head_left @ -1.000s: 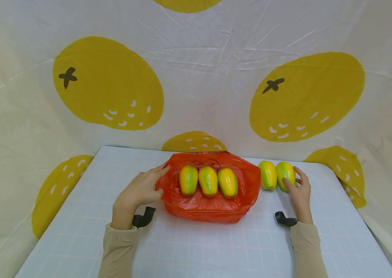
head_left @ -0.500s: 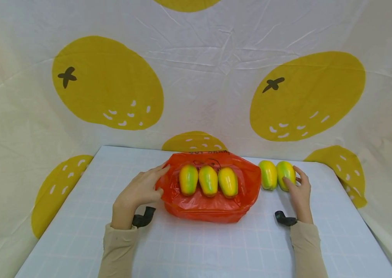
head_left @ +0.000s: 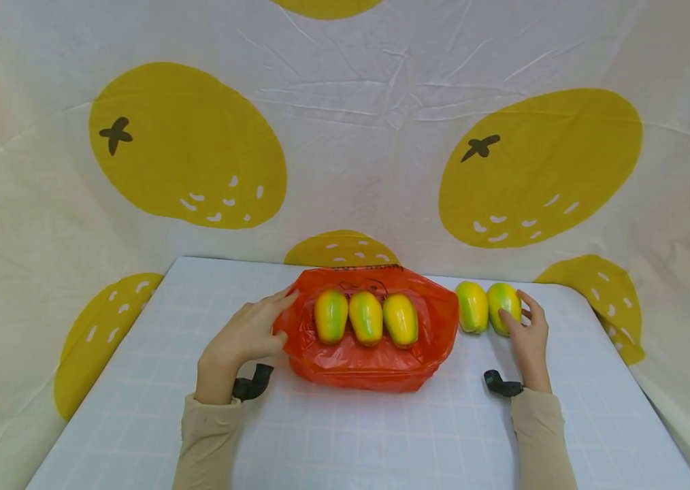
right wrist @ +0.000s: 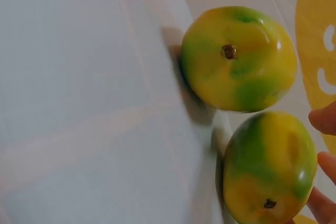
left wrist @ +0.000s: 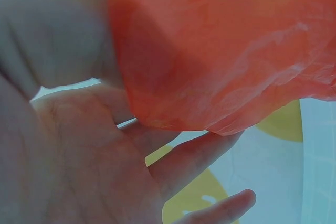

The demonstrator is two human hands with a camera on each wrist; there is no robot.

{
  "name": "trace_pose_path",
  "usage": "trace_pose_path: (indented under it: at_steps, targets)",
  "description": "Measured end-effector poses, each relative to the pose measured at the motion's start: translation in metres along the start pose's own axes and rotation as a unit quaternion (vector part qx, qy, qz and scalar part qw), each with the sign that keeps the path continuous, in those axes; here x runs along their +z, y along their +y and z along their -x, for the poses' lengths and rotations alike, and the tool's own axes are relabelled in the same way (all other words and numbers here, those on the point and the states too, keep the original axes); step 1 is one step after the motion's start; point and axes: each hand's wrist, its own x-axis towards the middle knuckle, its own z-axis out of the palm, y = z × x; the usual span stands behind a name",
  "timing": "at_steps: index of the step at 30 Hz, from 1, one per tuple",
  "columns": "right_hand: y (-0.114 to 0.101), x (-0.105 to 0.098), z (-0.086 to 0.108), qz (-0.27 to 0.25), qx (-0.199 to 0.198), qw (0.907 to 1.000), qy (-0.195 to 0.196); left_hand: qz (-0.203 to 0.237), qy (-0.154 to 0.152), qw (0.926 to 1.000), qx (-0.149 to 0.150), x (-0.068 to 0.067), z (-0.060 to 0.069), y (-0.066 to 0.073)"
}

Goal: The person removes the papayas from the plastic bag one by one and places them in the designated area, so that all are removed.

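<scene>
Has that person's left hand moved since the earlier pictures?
No, not visibly in any direction: in the head view, the left hand keeps its place relative to the table's back left corner.

The left hand [head_left: 243,333] touches a red bag [head_left: 363,376] bearing three fruits [head_left: 366,318]; the right hand [head_left: 531,335] holds the rightmost fruit [head_left: 502,305].
</scene>
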Motion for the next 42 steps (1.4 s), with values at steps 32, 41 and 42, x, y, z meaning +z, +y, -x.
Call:
trace_pose_path:
  at_steps: [32,41,42]
  targets:
    - [-0.01,-0.006,0.002,-0.016,-0.042,0.9989,0.012,0.007,-0.002,1.0,0.002,-0.001,0.0,0.001]
    - [-0.018,-0.012,0.003,-0.019,-0.071,0.997,0.024,0.008,-0.001,1.0,-0.001,-0.001,0.001,0.002]
    - [-0.019,-0.013,0.003,-0.023,-0.075,0.9966,0.026,0.007,-0.001,1.0,-0.001,-0.001,0.001,0.001]
